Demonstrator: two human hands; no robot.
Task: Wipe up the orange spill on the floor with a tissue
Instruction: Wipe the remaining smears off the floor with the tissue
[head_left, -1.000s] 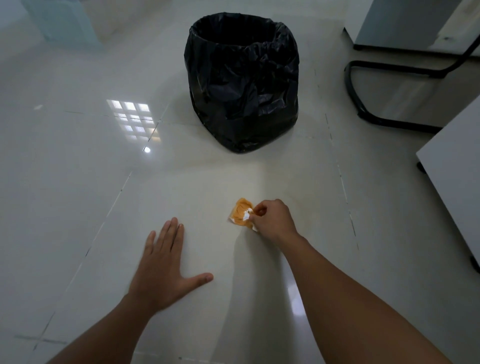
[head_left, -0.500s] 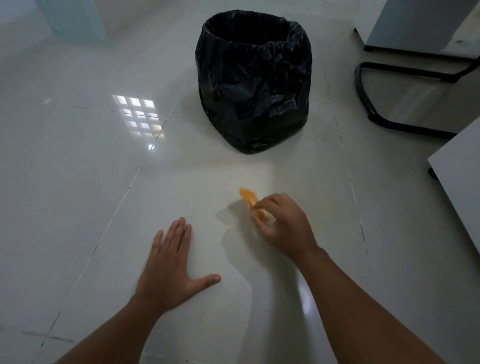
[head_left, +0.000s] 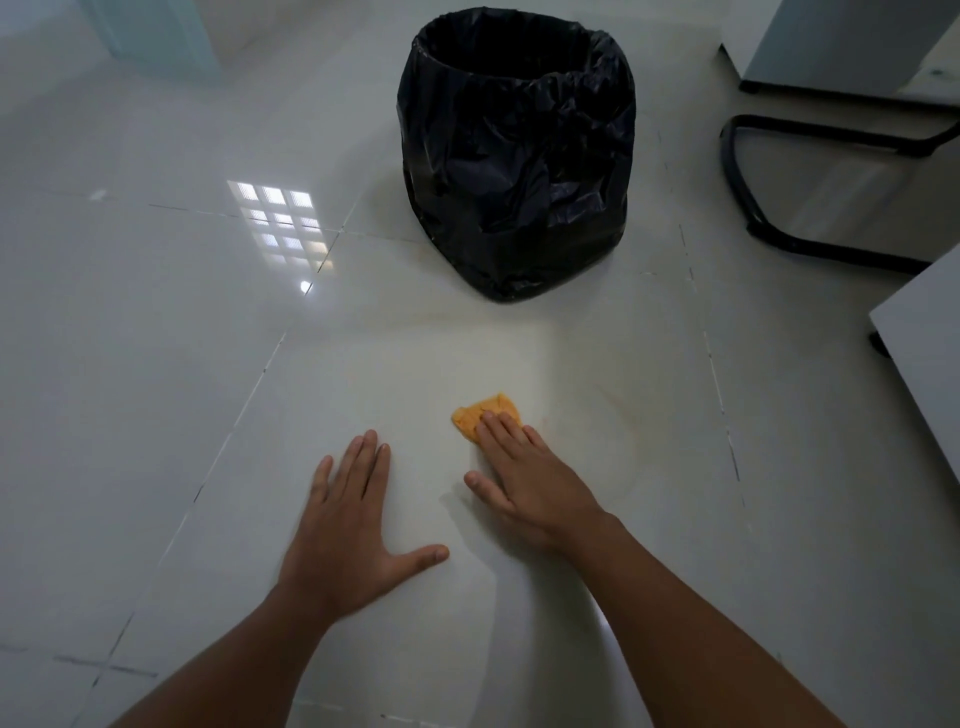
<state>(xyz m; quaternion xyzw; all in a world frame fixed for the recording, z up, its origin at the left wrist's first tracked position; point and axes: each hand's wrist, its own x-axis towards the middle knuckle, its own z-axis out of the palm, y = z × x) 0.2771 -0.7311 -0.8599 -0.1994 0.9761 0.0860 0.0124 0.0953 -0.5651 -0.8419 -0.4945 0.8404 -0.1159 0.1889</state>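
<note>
An orange-soaked tissue (head_left: 480, 414) lies flat on the glossy white floor tile in the middle of the view. My right hand (head_left: 530, 478) rests palm down on the floor with its fingertips pressed on the tissue's near edge, fingers straight. A faint orange smear (head_left: 618, 415) curves across the tile to the right of the tissue. My left hand (head_left: 348, 530) lies flat on the floor to the left, fingers spread, holding nothing.
A bin lined with a black plastic bag (head_left: 519, 166) stands on the floor beyond the tissue. A black chair base (head_left: 769, 218) and a grey cabinet (head_left: 841, 47) are at the far right. A white furniture edge (head_left: 924, 332) juts in at the right.
My right hand went from pinching the tissue above the floor to laying it down and pressing it flat with straight fingers. My left hand stayed planted on the floor.
</note>
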